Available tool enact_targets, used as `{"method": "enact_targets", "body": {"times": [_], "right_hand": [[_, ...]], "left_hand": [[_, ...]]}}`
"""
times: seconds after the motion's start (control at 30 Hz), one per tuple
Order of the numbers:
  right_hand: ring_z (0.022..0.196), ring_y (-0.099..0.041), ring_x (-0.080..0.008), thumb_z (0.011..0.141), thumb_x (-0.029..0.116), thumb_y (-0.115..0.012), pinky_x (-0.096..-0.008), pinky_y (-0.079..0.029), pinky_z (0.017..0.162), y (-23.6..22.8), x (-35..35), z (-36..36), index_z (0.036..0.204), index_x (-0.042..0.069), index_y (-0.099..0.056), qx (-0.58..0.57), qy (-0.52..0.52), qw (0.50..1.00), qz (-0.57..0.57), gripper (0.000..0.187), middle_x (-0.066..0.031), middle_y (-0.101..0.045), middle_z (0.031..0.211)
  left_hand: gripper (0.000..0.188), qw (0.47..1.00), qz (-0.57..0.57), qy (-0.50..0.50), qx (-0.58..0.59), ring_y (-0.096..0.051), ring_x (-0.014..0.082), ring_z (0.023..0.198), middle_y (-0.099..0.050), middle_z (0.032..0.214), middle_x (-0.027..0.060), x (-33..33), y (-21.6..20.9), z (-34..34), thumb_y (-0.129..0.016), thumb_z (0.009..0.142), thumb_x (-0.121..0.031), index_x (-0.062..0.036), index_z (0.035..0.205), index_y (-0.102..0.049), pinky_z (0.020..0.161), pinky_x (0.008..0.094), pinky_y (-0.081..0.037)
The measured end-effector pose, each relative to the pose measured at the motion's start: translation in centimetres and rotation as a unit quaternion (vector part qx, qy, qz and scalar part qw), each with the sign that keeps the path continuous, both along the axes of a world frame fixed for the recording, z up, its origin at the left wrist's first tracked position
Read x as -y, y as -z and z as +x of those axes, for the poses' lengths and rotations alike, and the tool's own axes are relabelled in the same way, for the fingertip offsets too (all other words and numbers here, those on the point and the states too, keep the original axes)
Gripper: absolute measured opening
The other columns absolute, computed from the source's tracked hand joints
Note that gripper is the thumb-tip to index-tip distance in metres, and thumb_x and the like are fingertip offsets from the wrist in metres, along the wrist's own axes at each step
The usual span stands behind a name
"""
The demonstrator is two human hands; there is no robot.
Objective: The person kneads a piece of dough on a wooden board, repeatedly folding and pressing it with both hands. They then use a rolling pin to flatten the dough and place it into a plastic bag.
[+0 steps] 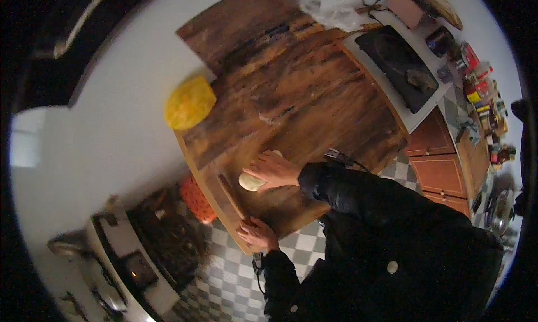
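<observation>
A thin wooden rolling pin [233, 197] lies slantwise near the left edge of the wooden table. My left hand [259, 233] is closed around its near end, at the table's edge. Farther in, my right hand [274, 172] has its fingers on a small, round, flattened piece of pale dough [250, 182]. The thumb side of that hand presses against the dough, which rests on the tabletop. A second bit of pale dough [277, 153] shows just past the right hand, mostly covered by it.
The wooden table [314, 115] bears faint flour smears. A yellow bag-like object [190, 103] is at its far left edge, a red patterned item [197, 200] below it. To the right are a black cooktop [397, 67], bottles [487, 98] and red-brown cabinets [440, 173]. A cable plug [333, 153] lies near my right arm.
</observation>
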State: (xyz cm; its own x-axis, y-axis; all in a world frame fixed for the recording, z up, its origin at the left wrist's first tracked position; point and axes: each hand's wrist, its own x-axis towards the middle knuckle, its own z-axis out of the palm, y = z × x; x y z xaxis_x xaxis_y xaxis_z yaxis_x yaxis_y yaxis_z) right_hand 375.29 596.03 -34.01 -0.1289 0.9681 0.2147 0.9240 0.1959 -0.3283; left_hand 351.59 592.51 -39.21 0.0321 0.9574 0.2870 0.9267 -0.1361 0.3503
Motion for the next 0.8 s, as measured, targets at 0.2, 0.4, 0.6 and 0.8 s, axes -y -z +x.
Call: {"method": "enact_targets", "body": {"times": [0.2, 0.4, 0.6, 0.8], "right_hand": [[0.101, -0.057, -0.0377, 0.073, 0.042, -0.075, -0.0465, -0.046, 0.083, -4.6, -1.3, 5.0, 0.12, 0.002, -0.052, -0.231, 0.17, 0.958, 0.012, 0.065, -0.0183, -0.058, 0.115], [0.136, -0.031, -0.0357, 0.073, 0.039, -0.077, -0.0514, -0.031, 0.106, -5.2, 15.2, 10.3, 0.14, 0.014, -0.04, 0.08, 0.091, 0.989, -0.079, 0.081, -0.0132, -0.032, 0.148], [0.128, -0.04, -0.0372, 0.089, 0.041, -0.062, -0.0506, -0.033, 0.104, -5.1, 16.0, 7.6, 0.127, 0.004, -0.053, -0.156, 0.218, 0.963, -0.026, 0.054, -0.0199, -0.044, 0.136], [0.117, -0.05, -0.0349, 0.092, 0.035, -0.058, -0.0406, -0.043, 0.094, -5.8, 19.0, 7.2, 0.126, -0.001, -0.05, -0.321, 0.265, 0.908, -0.051, 0.05, -0.0199, -0.053, 0.126]], "left_hand": [[0.033, 0.999, 0.019, 0.017, 0.019, -0.05, 0.0411, 0.091, -0.048, 0.097, 0.022, 0.2, -0.2, -0.2, -0.055, 0.088, -0.022, 0.0022, 0.11, -0.052, 0.078, 0.0501, -0.041], [0.033, 0.999, 0.029, 0.021, -0.034, -0.049, 0.041, 0.09, -0.048, 0.098, 0.022, 0.2, 0.5, -0.4, -0.053, 0.092, -0.024, 0.0043, 0.108, -0.051, 0.077, 0.0504, -0.041], [0.033, 0.979, -0.058, 0.079, 0.176, -0.053, 0.0403, 0.086, -0.054, 0.092, 0.0255, 1.3, -3.3, 4.2, -0.053, 0.093, -0.024, 0.0089, 0.1, -0.054, 0.073, 0.0486, -0.043], [0.033, 0.92, -0.065, 0.264, 0.283, -0.052, 0.0362, 0.086, -0.053, 0.091, 0.0202, 7.5, -10.0, 12.7, -0.058, 0.092, -0.025, 0.0061, 0.102, -0.055, 0.074, 0.0444, -0.043]]}}
